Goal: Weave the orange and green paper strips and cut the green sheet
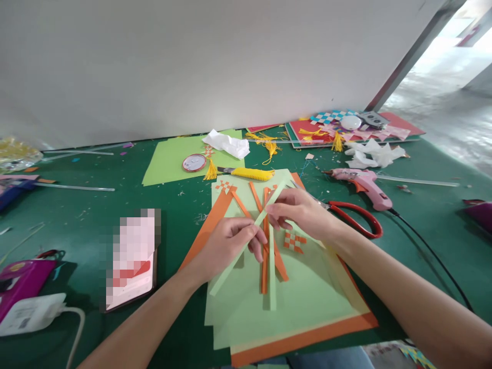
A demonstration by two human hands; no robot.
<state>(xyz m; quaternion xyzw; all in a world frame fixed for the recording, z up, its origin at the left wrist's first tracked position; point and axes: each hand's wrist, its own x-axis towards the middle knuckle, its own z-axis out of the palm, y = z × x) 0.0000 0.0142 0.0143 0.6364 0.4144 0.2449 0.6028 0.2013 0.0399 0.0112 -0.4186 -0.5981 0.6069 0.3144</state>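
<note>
A pale green paper strip (pixel 230 274) runs slantwise between my hands. My left hand (pixel 240 236) pinches it near its middle, and my right hand (pixel 288 207) grips it closer to its upper end. Beneath them, several orange paper strips (pixel 264 279) and another green strip (pixel 272 292) lie across stacked light green sheets (pixel 307 292). An orange sheet (pixel 307 338) shows along the stack's edges. Right of the strips rests a small orange-and-green woven paper piece (pixel 294 241); a second woven piece (pixel 225 186) sits at the top left of the stack.
A yellow utility knife (pixel 251 174) lies beyond the sheets. Red-handled scissors (pixel 357 218) and a pink glue gun (pixel 361 184) with a cord are on the right. A phone (pixel 132 261) stands at left, near a white charger (pixel 33 315). White crumpled tissue (pixel 226 143) lies at the back.
</note>
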